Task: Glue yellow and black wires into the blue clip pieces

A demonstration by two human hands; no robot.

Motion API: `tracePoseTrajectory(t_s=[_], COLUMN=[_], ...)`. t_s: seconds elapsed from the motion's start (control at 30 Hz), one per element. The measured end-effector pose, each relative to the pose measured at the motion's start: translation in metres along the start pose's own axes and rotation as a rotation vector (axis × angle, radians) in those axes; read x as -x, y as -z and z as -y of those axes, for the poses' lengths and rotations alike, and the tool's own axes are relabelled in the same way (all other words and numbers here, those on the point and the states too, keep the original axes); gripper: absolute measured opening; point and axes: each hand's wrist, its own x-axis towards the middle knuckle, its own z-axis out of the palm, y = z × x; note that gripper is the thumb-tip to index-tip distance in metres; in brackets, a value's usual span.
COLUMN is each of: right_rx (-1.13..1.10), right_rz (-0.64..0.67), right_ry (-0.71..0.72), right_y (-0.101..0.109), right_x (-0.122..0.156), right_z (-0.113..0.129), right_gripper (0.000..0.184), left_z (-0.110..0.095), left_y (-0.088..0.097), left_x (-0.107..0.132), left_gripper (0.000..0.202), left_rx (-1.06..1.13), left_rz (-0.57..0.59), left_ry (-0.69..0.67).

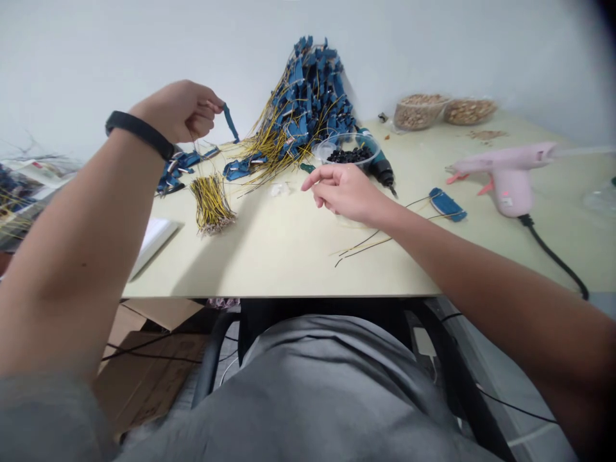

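Observation:
My left hand, raised at the left above the table, is closed, pinching one end of a thin blue piece that hangs from the fingertips. Below it stands a bundle of yellow and black wires, and flat blue pieces with wires lie behind that. My right hand hovers with loosely bent fingers apart, holding nothing visible. It partly covers a clear round tub of small black parts. A small dark green item shows just beyond its index finger.
A large heap of blue wired pieces rises at the back. A power driver lies beside the tub. Rightward are one blue wired piece, a pink glue gun with a black cord, and bags of tan bits.

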Motion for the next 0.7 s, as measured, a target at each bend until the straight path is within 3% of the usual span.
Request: tracePoseTrajectory(t_s=[0.07,0.2,0.37,0.53,0.7], right_rx=[0.003,0.03,-0.016,-0.022,0.087], right_rz=[-0.035,-0.1,0.007,0.075,0.027], right_ry=[0.026,0.112,0.168,0.143,0.127], right_y=[0.0,-0.004,-0.016,-0.027,-0.028], right_x=[-0.002,-0.009,-0.011,-0.01,-0.011], right_z=[-0.003,-0.014,-0.023,-0.027,-0.028], right_gripper=[0.02,0.014,0.028,0.015,0.018], left_z=[-0.004,0.009,0.036,0.057,0.073], left_y=[-0.007,-0.043,-0.087,-0.107,-0.121], left_x=[0.018,0.071,0.132,0.148,0.148], left_gripper=[0.041,0.05,0.054,0.049,0.044], left_rx=[0.125,0.131,0.137,0.167,0.228], left_rz=[0.155,0.274,0.435,0.489,0.458], left_ry=[0.053,0.231,0.362,0.43,0.378])
